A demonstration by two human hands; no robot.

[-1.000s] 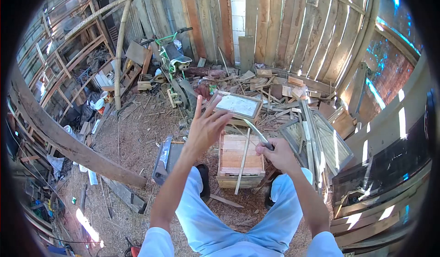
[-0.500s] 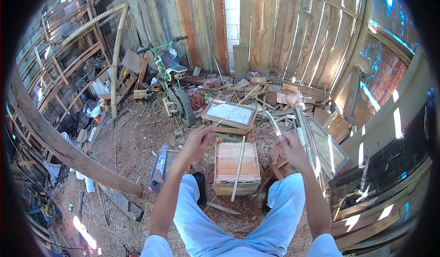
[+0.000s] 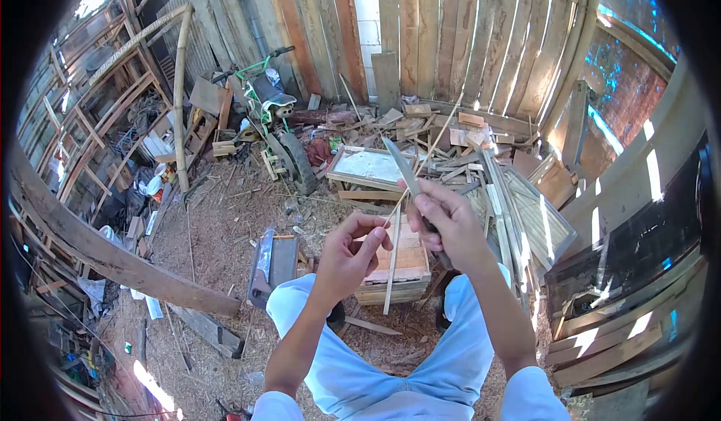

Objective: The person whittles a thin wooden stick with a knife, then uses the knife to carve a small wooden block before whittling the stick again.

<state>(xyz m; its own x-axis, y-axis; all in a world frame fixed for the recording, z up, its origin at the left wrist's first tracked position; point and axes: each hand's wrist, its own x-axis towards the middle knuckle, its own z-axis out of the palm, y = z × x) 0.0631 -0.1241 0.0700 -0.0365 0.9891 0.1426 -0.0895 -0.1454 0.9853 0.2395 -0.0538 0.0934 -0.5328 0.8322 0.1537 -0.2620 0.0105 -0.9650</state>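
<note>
My right hand (image 3: 448,222) grips the dark handle of a knife (image 3: 401,167), its blade pointing up and to the left. My left hand (image 3: 354,253) is pinched on the lower end of a thin wooden strip (image 3: 437,141), which slants up to the right and passes by the knife and my right hand. Both hands are over a wooden box (image 3: 412,262) that stands between my knees. Another wooden strip (image 3: 393,262) lies across the top of that box.
Behind the box lies a framed panel (image 3: 368,165). A green bike (image 3: 272,109) leans among scrap wood at the back. A dark case (image 3: 274,263) sits left of the box. Boards and a slatted panel (image 3: 537,214) lie at right, and a curved beam (image 3: 120,252) crosses the left.
My hands have come closer together above the box. The knife now tilts left beside the thin strip, and my left hand, spread open a second ago, has closed on the strip's end.
</note>
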